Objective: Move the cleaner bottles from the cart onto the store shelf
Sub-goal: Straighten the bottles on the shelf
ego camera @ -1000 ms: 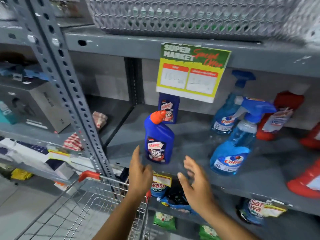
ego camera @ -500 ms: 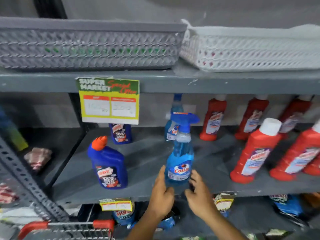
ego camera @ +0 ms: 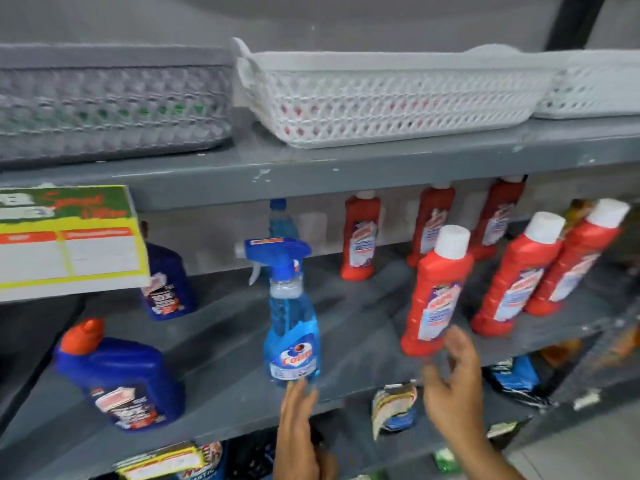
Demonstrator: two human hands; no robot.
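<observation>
Both hands are spread and empty, the left hand (ego camera: pixel 299 420) at the base of the blue spray bottle (ego camera: pixel 292 327) near the shelf (ego camera: pixel 221 386) edge, the right hand (ego camera: pixel 453 386) by the nearest red bottle (ego camera: pixel 437 296), so a careless brush could topple either off.

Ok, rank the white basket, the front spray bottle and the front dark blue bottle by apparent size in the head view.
1. White basket, by far the largest.
2. Front spray bottle and front dark blue bottle: similar, one taller, one wider; unranked.
</observation>
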